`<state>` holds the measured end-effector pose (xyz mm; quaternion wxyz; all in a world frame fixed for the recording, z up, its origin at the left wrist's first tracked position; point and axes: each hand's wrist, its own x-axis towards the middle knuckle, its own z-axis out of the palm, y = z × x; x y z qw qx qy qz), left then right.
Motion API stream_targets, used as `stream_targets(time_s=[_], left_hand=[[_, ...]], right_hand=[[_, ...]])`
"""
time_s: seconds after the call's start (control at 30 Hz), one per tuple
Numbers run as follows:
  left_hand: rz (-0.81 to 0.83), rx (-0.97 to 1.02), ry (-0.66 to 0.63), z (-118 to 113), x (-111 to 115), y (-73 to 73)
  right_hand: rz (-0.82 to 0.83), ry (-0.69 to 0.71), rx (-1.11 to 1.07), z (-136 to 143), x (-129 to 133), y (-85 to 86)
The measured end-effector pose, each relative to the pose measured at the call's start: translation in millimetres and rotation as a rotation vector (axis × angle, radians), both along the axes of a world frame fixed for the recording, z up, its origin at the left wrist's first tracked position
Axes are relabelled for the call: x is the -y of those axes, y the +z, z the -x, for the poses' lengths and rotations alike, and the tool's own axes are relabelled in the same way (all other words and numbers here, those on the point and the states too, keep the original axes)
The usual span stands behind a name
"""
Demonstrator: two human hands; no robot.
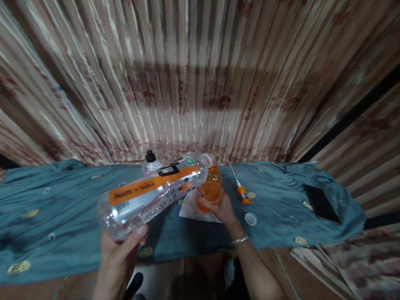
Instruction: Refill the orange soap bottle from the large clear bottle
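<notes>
My left hand [123, 249] grips the lower end of a large clear plastic bottle [155, 193] with an orange and silver label. The bottle is tilted, its neck pointing up and right to the mouth of an orange translucent bottle [211, 184]. My right hand [220, 206] is wrapped round that orange bottle, over a white sheet [190, 209]. Whether liquid passes between the two mouths cannot be made out. An orange pump top [242, 194] with a clear tube lies to the right, near a small white cap [250, 219].
A bottle with a black cap [150, 158] stands behind the large bottle. A dark phone [321, 203] lies at the right on the teal cloth [274, 200]. Striped curtains [197, 80] hang behind the table and at its right side.
</notes>
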<state>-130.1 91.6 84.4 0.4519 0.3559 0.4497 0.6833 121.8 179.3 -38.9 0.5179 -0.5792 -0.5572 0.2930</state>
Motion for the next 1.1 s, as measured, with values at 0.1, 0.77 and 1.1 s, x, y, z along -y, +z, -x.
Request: stream_targets(time_s=[0.1,0.77,1.1], left_hand=[[-0.01,0.004,-0.001,0.7,-2.5,-2.0],[-0.045,0.096,0.019,-4.4,-2.3,-7.4],[-0.046,0.086,-0.016,1.2,-5.0,-10.0]], right_hand=[[0.014,-0.009,0.004,-1.2,0.1,-0.7],[0.057,-0.02,0.11,-12.0,4.6,5.5],[0.071,0.027,0.088,-17.1,7.9,8.2]])
